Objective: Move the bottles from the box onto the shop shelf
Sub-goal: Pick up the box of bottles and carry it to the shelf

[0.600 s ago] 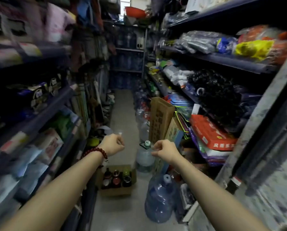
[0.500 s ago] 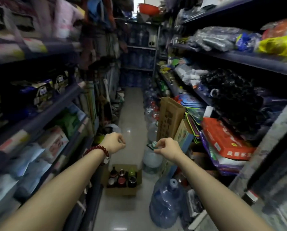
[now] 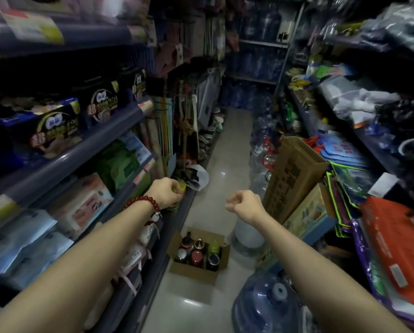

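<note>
Curled shut, the left hand (image 3: 166, 192) gripped something yellow-green at the shelf's (image 3: 189, 200) front edge; the right hand (image 3: 245, 204) hung fisted, empty — six bottles (image 3: 197, 252) remained in the box (image 3: 194, 272) on the floor.

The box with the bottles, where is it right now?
The cardboard box sits open on the aisle floor, low in the middle of the head view, against the foot of the left shelving and left of the big blue water jug.
</note>
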### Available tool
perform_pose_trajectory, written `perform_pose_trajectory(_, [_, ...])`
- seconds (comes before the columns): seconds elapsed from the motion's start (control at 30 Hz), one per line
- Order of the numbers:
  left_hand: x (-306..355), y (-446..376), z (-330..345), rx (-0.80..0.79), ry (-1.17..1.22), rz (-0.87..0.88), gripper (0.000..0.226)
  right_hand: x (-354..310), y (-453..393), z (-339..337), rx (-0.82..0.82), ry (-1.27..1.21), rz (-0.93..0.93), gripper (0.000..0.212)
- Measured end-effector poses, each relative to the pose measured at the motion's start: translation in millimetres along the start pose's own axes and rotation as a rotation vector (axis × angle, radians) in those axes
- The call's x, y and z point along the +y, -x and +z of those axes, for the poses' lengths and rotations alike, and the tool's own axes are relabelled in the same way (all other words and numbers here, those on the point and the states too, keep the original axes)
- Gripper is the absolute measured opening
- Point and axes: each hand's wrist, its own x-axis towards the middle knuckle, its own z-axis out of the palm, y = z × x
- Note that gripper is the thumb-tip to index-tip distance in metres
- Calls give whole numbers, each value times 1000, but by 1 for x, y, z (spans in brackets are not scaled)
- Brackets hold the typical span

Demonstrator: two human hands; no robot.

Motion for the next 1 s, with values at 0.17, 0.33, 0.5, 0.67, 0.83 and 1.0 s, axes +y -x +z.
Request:
perform_pose_trajectory(0.17, [-21,-61,5,-21,7,-16,14,4,-52,29,8,-10,74,17])
perform_pose_trajectory(0.33, [-31,-131,14,-57,-17,32,11,8,-104,45,61,-14,143,21])
perform_pose_trajectory(0.5, [-31,-176,33,-125,-29,42,6,25,-129,54,49,-19,196,21])
perform_pose_trajectory(0.67, [-26,-211,59,-190,-38,57,17,56,-155,61,36,-25,231,21])
perform_pose_trajectory(0.83, [-26,-240,82,-202,-30,37,18,82,-193,62,-30,-21,207,22])
perform_pose_trajectory(1.0, [-49,-259,118,-223,-27,-19,15,119,-218,85,-87,3,244,21])
